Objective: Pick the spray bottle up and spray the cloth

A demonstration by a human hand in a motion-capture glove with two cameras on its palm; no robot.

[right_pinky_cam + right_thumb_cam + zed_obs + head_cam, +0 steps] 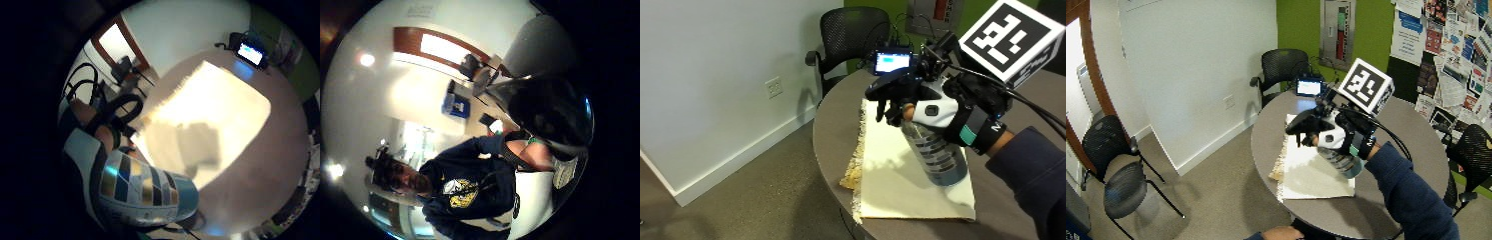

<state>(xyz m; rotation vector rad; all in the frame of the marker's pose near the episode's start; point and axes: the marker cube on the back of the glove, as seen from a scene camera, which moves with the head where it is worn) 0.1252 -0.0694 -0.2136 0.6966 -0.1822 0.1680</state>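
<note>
My gloved right hand [947,114] grips a spray bottle [937,152] by its neck and holds it tilted in the air over the cloth [903,175]. The bottle has a blue and gold patterned body and a black sprayer head [891,89] that points toward the far end of the cloth. This cream, fringed cloth lies flat on the round grey table [833,135]. In the wide outside view the hand [1340,131] carries the bottle [1340,161] above the cloth [1307,176]. The little finger side palm view shows the bottle's body [142,190] close by, with the cloth [215,110] below.
A small device with a lit screen [891,61] stands at the table's far edge, with a black mesh chair [852,35] behind it. Another black chair [1116,165] stands by the wall. The table's rim [823,150] runs close along the cloth's fringed side.
</note>
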